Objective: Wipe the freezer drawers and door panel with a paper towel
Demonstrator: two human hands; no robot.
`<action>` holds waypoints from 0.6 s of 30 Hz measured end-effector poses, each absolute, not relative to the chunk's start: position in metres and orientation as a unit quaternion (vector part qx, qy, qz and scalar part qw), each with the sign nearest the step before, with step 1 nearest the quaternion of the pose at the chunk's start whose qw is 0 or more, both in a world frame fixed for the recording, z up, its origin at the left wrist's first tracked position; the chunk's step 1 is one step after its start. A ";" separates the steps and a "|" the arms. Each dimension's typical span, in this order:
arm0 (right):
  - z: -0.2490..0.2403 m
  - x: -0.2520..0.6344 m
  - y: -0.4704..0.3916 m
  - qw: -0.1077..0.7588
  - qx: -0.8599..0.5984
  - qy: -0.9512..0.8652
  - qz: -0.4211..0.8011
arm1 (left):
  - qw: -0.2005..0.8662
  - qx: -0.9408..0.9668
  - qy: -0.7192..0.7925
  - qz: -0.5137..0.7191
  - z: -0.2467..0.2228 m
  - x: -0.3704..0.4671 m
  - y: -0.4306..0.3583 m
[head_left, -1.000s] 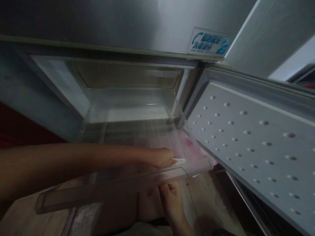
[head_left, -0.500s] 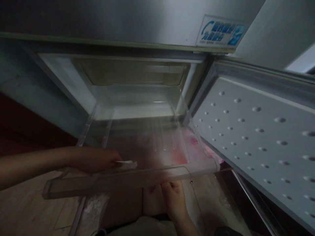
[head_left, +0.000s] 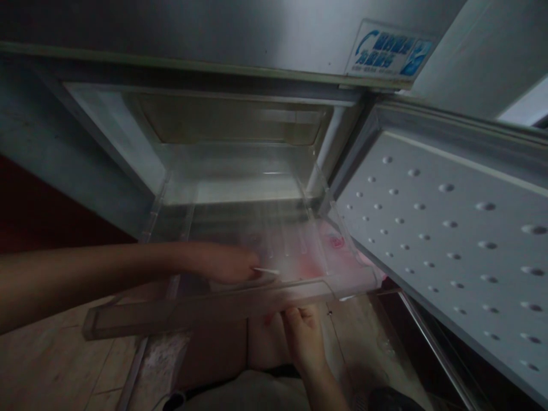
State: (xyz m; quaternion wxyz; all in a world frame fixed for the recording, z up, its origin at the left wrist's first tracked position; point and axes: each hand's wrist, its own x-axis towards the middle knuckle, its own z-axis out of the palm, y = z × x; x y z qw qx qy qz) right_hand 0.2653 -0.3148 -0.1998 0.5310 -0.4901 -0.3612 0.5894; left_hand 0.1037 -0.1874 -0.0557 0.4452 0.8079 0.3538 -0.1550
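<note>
A clear plastic freezer drawer [head_left: 257,228] is pulled out over my lap, with its long front lip [head_left: 192,315] towards me. Inside it, just behind the lip, my left hand [head_left: 233,264] is closed on a thin white tissue-like piece [head_left: 268,271]; only its end sticks out past the fingers. My right hand [head_left: 303,331] pinches the underside of the lip from the near side, right of the middle. Through the clear plastic a blurred pink bag [head_left: 336,242] shows below the drawer's right part.
The freezer compartment [head_left: 231,120] stands open behind the drawer. Its dimpled door [head_left: 449,222] is swung out on the right. Overhead is the upper door [head_left: 192,34] with a blue-lettered sticker [head_left: 391,51]. Tiled floor [head_left: 47,354] lies at the lower left.
My left hand has moved right along the inside of the lip, carrying the white piece. My right hand stays at the lip. The drawer has shifted only slightly in view.
</note>
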 end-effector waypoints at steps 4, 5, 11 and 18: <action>-0.195 0.264 -0.315 0.533 -0.480 -0.373 0.589 | 0.470 0.807 0.338 -0.121 -0.068 0.148 -0.178; -0.194 0.263 -0.315 0.533 -0.482 -0.373 0.586 | 0.487 0.802 0.333 -0.095 -0.069 0.156 -0.177; -0.193 0.264 -0.314 0.538 -0.509 -0.371 0.560 | 0.580 0.759 0.295 -0.026 -0.078 0.151 -0.178; -0.204 0.267 -0.316 0.552 -0.491 -0.325 0.591 | 0.599 0.729 0.321 -0.086 -0.073 0.080 -0.190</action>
